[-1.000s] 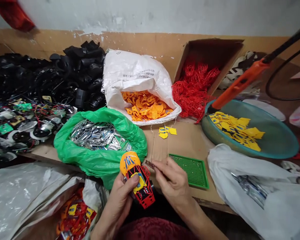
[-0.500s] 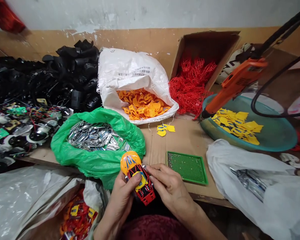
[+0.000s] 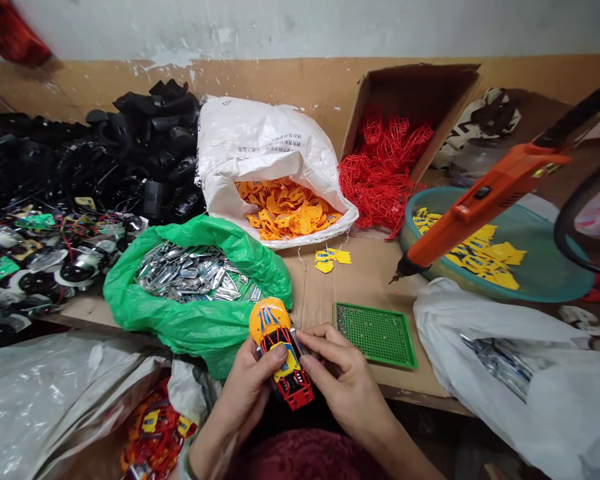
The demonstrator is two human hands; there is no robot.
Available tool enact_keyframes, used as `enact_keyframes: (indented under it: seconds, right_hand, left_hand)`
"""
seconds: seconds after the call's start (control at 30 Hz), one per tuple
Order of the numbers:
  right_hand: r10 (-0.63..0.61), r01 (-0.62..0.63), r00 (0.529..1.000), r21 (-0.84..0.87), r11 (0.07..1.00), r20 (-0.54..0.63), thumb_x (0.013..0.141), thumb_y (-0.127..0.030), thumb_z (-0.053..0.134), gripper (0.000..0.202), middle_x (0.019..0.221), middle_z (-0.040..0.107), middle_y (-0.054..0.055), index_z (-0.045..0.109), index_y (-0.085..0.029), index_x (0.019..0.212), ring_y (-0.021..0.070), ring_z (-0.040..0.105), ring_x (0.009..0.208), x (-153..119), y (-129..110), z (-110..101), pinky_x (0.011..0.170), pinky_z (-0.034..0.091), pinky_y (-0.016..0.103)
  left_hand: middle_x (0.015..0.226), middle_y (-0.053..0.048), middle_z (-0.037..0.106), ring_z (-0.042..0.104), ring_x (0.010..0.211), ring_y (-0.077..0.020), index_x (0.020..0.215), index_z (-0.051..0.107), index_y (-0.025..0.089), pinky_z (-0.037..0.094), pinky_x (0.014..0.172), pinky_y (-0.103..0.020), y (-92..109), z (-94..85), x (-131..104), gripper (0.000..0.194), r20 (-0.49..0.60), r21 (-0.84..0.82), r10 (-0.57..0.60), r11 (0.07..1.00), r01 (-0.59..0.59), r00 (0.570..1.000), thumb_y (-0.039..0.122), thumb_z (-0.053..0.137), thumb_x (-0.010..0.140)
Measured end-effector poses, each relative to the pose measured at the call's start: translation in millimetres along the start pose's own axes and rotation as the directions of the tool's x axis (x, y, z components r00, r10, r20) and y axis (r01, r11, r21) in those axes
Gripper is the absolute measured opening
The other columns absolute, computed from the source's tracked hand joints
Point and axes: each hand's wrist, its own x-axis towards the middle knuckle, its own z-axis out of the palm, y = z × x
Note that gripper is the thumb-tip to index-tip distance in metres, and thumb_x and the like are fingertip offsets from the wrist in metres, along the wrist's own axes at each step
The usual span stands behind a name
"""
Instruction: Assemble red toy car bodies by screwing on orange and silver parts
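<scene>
One toy car [image 3: 291, 363] | left hand [image 3: 247, 375] clasps it | right hand [image 3: 347, 377] at its side, pinch unclear

The toy car [image 3: 300, 385] is held top side up in the left grip [image 3: 253, 373], the thumb lying over part of its yellow panel [image 3: 292, 361]. Its rounded orange panel [image 3: 270, 313], printed with blue and white markings, covers the end farthest from the person and angles slightly left; the red end sits nearer and to the right. A red open-barred frame [image 3: 299, 396] runs over a black interior, and the yellow panel, with blue on it, sits at mid-length. Fingertips of the right grip [image 3: 343, 367] are at the car's right side, beside a silvery bit too small to identify.
</scene>
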Motion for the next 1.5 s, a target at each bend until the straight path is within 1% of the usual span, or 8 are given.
enact_keyframes:
  seconds: [0.2,0.43,0.57,0.73,1.0,1.1,1.3,1.5]
  right_hand:
    - [0.007,-0.005,0.994,0.025,1.000,-0.106,0.088,-0.012,0.063,0.038,0.103,0.066,0.007,0.075,-0.027,0.121,0.0160,0.067,0.088,-6,5,-2,0.074,0.059,0.025]
    - [-0.099,0.092,0.969,-0.043,0.995,-0.227,0.087,-0.010,0.063,0.040,0.106,0.064,0.007,0.074,-0.029,0.120,0.0161,0.067,0.093,-10,8,-16,0.078,0.059,0.025]
    - [-0.126,0.110,0.962,-0.077,0.991,-0.242,0.085,-0.008,0.063,0.043,0.104,0.063,0.006,0.074,-0.029,0.121,0.0174,0.066,0.091,-9,8,-22,0.074,0.059,0.027]
    - [-0.197,0.175,0.946,-0.107,0.979,-0.257,0.082,-0.004,0.060,0.046,0.103,0.062,0.006,0.074,-0.027,0.120,0.0170,0.065,0.093,-9,9,-23,0.081,0.059,0.028]
    - [0.018,-0.023,0.996,-0.056,0.998,-0.089,0.085,-0.011,0.064,0.036,0.104,0.063,0.005,0.074,-0.024,0.117,0.0158,0.065,0.092,-14,-3,-42,0.076,0.058,0.026]
    - [-0.020,-0.019,0.970,-0.157,0.987,-0.243,0.089,-0.014,0.059,0.030,0.100,0.065,0.005,0.074,-0.022,0.114,0.0143,0.064,0.081,-15,8,-69,0.071,0.057,0.026]
    - [-0.071,-0.215,0.908,-0.605,0.766,-0.412,0.093,-0.024,0.054,0.026,0.097,0.067,0.010,0.069,-0.017,0.113,0.0199,0.064,0.077,-26,42,-122,0.070,0.054,0.033]
    - [0.068,-0.366,0.916,-0.754,0.545,-0.396,0.094,-0.028,0.050,0.024,0.069,0.065,0.004,0.067,-0.016,0.107,0.0210,0.061,0.061,-34,53,-127,0.059,0.045,0.031]
  left_hand:
    - [0.087,-0.008,0.076,0.069,0.076,-0.0208,0.097,0.073,0.013,0.056,0.073,-0.031,2,5.2,13,0.051,0.048,0.019,-0.016,1.000,0.015,0.999,0.032,0.096,0.055]
    - [0.115,-0.010,0.074,0.067,0.104,-0.0261,0.119,0.067,0.020,0.053,0.090,-0.033,-3,21.5,16,0.056,0.123,0.139,0.069,0.986,-0.086,0.990,0.034,0.089,0.070]
    - [0.109,-0.009,0.074,0.068,0.097,-0.0249,0.116,0.068,0.019,0.053,0.082,-0.030,-5,32.4,16,0.055,0.148,0.213,0.054,0.973,-0.085,0.988,0.036,0.089,0.069]
    - [0.086,-0.004,0.073,0.065,0.075,-0.0184,0.099,0.070,0.016,0.052,0.068,-0.026,-7,42.7,23,0.051,0.109,0.305,0.061,0.948,-0.092,0.992,0.029,0.095,0.056]
    - [0.083,-0.004,0.073,0.064,0.072,-0.0193,0.101,0.070,0.016,0.050,0.066,-0.026,-20,36.5,24,0.051,0.001,0.368,0.031,0.929,-0.030,1.000,0.032,0.092,0.058]
    - [0.084,-0.004,0.073,0.063,0.070,-0.0192,0.103,0.070,0.016,0.049,0.067,-0.027,-20,30.9,21,0.053,-0.031,0.400,0.074,0.915,-0.055,0.997,0.032,0.091,0.058]
    - [0.080,-0.002,0.069,0.059,0.069,-0.0174,0.102,0.069,0.016,0.047,0.064,-0.025,-18,24.3,28,0.049,0.046,0.436,0.085,0.895,-0.097,0.995,0.034,0.088,0.061]
    - [0.079,-0.002,0.069,0.060,0.066,-0.0163,0.099,0.068,0.017,0.048,0.062,-0.025,-25,27.7,35,0.047,0.083,0.336,0.008,0.941,-0.036,0.997,0.036,0.089,0.060]
